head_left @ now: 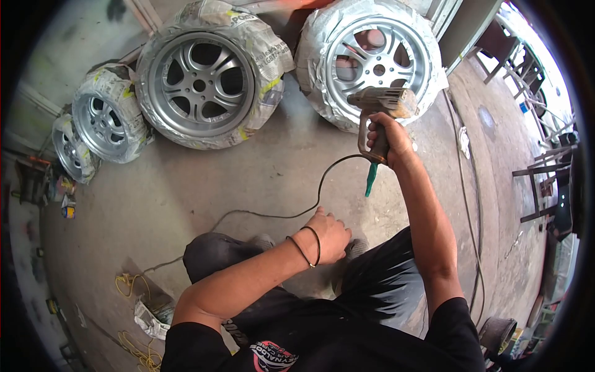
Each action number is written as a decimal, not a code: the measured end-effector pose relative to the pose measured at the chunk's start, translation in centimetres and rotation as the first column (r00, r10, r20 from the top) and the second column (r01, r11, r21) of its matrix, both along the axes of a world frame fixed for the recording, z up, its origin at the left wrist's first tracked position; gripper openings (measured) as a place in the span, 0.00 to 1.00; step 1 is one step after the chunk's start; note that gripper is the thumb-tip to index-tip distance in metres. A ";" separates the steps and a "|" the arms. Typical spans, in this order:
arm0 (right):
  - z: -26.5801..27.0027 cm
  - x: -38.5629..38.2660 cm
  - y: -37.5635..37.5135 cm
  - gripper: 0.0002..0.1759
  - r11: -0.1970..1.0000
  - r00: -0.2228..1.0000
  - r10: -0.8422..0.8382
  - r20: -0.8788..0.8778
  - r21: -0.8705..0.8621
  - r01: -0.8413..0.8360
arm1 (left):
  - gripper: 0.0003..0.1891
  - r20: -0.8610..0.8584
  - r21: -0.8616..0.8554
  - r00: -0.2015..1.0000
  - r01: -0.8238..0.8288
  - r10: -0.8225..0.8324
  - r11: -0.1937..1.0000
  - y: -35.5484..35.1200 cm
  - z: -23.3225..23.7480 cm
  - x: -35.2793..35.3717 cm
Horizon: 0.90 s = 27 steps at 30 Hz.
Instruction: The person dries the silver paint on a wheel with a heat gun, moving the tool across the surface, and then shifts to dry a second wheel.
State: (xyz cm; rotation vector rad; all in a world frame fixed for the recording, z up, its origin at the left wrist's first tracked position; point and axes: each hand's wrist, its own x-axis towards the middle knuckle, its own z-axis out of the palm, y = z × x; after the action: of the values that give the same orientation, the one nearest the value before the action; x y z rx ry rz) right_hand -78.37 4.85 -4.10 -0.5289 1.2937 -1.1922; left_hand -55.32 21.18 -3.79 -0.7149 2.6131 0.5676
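Note:
My right hand (pixel 393 139) is wrapped around the handle of a heat gun (pixel 381 99). The tool is level, its nozzle toward the left, in front of a silver wheel rim (pixel 379 68) whose tyre is masked in pale paper. A green strip (pixel 372 180) hangs below the handle, where a black cord (pixel 319 192) runs off to the left. My left hand (pixel 328 234) hangs loosely between my knees, fingers slightly bent and apart, nothing in it. Left of that wheel stands another rim (pixel 198 85), its tyre wrapped in newspaper (pixel 273 59).
Two further masked wheels, a middle one (pixel 102 121) and a smaller one (pixel 68 146), lean along the left. Yellow cord (pixel 133 282) lies on the concrete floor (pixel 248 173). A long cable (pixel 468 204) crosses the right side, near dark stools (pixel 539 173).

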 end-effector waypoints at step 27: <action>-1.9 -2.3 -0.3 0.14 0.999 0.992 -0.039 -0.117 0.001 0.040 | 0.27 0.002 0.002 1.000 0.025 -0.025 1.000 1.5 -0.6 -0.5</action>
State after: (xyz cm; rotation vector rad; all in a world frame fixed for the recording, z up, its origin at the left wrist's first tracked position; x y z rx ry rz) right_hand -80.66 4.53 -5.96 -0.5802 1.4112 -1.2059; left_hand -55.83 22.70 -4.37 -0.6815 2.6156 0.5612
